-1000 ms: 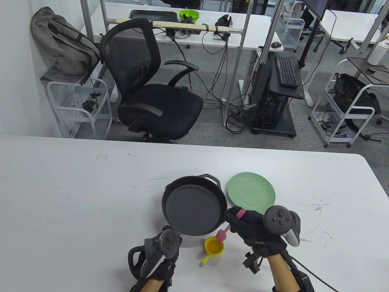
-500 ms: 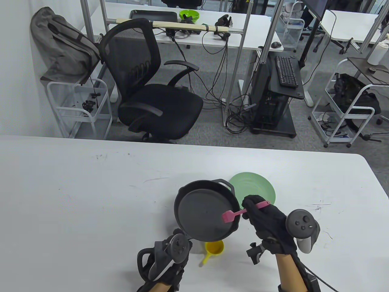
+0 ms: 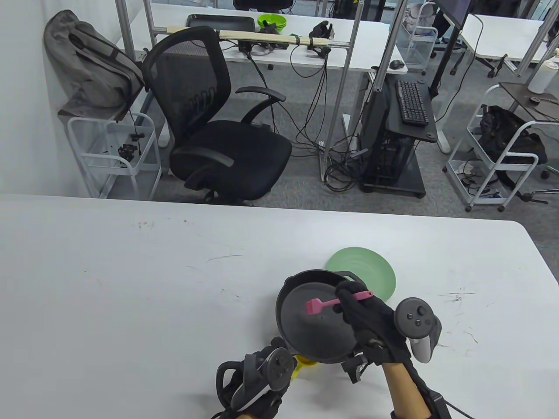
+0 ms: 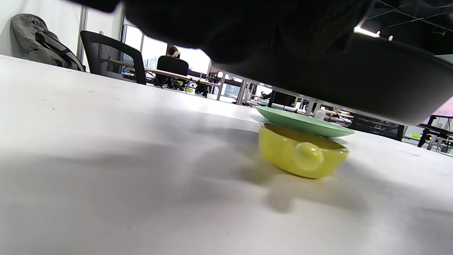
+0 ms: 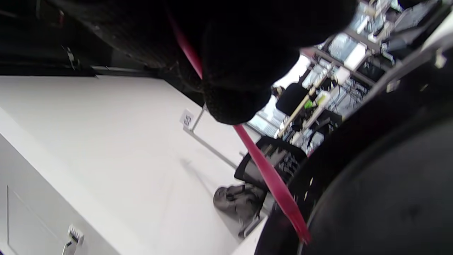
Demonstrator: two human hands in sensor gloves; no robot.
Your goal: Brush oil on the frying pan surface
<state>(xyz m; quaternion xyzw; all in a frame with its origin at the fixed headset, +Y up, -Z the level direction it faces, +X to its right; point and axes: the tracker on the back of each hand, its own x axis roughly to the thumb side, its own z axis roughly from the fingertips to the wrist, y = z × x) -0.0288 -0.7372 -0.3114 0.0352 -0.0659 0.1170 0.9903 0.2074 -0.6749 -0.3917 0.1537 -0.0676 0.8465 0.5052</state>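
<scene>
Compared with a second earlier, pan and brush have shifted right and toward the viewer: the brush has left the yellow oil cup [image 3: 305, 365] and now lies across the pan, which has come off the surface. Nearest, the left hand [image 3: 257, 384] sits at the bottom edge by the pan's near rim; its fingers are hidden beneath the tracker, so whether they grip the handle cannot be told, though the left wrist view shows the pan's underside raised clear above the cup. Next, the right hand [image 3: 371, 325] holds the pink brush [image 3: 336, 301], fingers closed around its handle, knuckles up, wrist angled in from the right. The brush's long axis runs roughly left–right, its head [image 3: 314, 306] leftward from the fingers and over the upper middle of the frying pan [image 3: 314, 331]; contact with the cooking face cannot be confirmed. Farthest, the green plate [image 3: 371, 270] lies on the surface, partly behind the pan's far rim.
</scene>
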